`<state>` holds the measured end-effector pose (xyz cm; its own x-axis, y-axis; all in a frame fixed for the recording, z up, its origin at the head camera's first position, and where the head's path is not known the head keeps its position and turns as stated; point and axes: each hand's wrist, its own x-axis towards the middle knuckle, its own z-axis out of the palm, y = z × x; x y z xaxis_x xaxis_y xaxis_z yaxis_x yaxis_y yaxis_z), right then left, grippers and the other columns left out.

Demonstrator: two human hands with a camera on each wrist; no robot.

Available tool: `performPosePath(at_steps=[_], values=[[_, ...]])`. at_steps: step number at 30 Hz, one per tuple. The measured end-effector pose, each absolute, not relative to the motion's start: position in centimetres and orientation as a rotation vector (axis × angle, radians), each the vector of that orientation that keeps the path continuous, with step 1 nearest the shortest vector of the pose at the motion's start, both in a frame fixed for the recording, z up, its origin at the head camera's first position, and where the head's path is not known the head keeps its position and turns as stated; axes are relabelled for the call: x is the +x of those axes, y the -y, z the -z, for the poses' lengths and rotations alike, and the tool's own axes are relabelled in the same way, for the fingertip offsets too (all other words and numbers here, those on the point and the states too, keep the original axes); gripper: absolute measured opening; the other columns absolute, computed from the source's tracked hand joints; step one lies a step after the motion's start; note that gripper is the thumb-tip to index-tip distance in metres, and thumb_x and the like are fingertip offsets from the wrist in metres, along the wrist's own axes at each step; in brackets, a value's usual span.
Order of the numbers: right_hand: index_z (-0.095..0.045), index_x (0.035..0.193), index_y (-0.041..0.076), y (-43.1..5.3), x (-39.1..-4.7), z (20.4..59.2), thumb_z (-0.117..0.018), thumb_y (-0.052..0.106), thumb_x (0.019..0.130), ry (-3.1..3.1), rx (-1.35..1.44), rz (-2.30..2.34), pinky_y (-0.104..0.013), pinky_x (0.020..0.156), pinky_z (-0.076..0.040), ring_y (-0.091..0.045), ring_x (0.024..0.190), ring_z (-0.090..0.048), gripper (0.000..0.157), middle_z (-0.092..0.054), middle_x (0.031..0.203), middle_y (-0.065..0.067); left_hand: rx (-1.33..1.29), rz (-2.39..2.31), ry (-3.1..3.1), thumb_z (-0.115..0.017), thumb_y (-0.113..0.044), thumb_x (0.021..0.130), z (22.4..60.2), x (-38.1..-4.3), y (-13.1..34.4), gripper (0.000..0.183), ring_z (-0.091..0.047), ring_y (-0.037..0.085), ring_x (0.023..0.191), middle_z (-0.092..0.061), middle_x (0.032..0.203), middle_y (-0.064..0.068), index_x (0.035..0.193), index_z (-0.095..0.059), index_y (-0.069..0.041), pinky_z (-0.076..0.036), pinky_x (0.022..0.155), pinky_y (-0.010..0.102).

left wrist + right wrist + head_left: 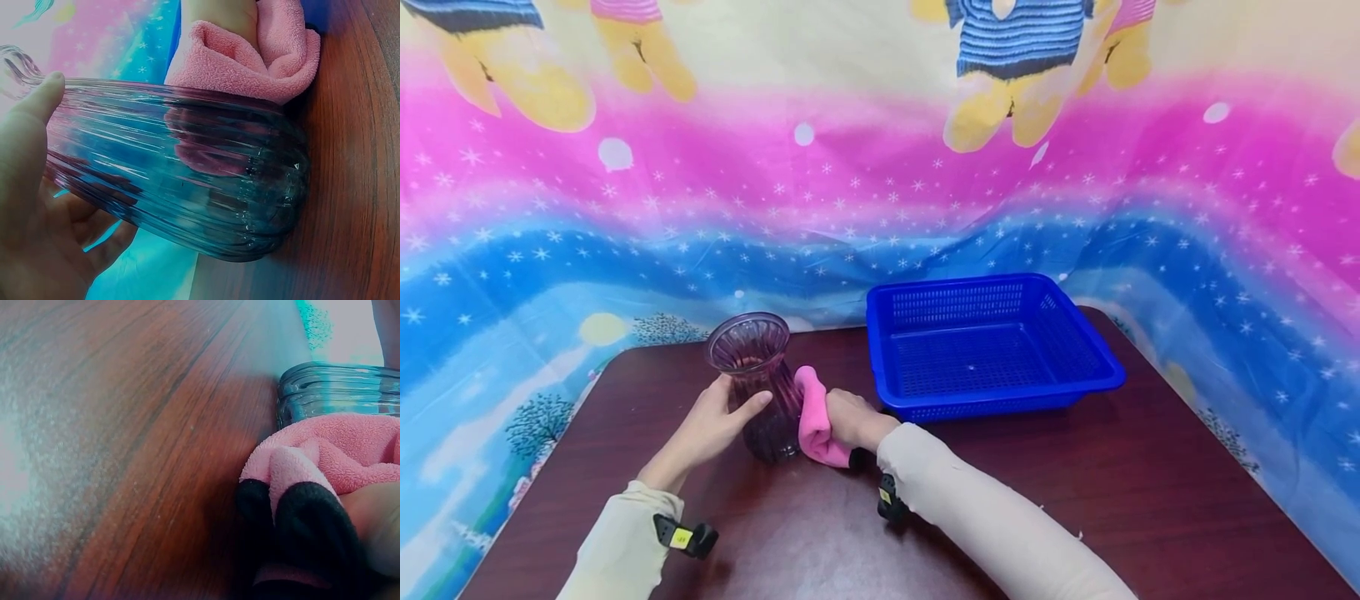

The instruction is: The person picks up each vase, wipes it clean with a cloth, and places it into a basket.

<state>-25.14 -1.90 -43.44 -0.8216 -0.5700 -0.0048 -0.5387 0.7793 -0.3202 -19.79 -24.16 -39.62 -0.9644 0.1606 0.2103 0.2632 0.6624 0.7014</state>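
Observation:
A ribbed, purple-tinted glass vase [767,408] with a flared rim stands on the table, leaning slightly. My left hand [711,421] grips it from the left below the rim; in the left wrist view the thumb [44,100] lies on the near side and the other fingers go round behind. On the vase's right side my right hand [852,419] holds a bunched pink cloth [816,425] with black edging against the glass. In the right wrist view the cloth's folds [337,444] cover part of the vase [337,394], and most of that hand is out of frame.
A blue plastic basket [1000,400] with perforated sides stands at the back right, just beyond my right hand. The dark red-brown wooden table [820,533] ends at a patterned curtain [760,200] that hangs behind and along both sides.

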Motion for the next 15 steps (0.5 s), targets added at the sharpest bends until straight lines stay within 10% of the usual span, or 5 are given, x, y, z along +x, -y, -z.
performPosePath(at_steps=[15], values=[[-0.069, 0.071, 0.010, 1.8, -24.8, 42.6, -0.079, 0.008, 0.077, -2.856, -0.900, 0.438, -0.031, 0.066, -0.057, -0.014, 0.069, -0.058, 0.012, -0.068, 0.078, -0.005, -0.266, 1.368, 2.585, -0.070, -0.026, 0.094, 40.2, -19.3, 22.9, 0.083, -0.044, 0.043, 0.142, -0.043, 0.152, 0.029, 0.154, -0.016, -0.006, -0.034, 0.117, 0.062]])
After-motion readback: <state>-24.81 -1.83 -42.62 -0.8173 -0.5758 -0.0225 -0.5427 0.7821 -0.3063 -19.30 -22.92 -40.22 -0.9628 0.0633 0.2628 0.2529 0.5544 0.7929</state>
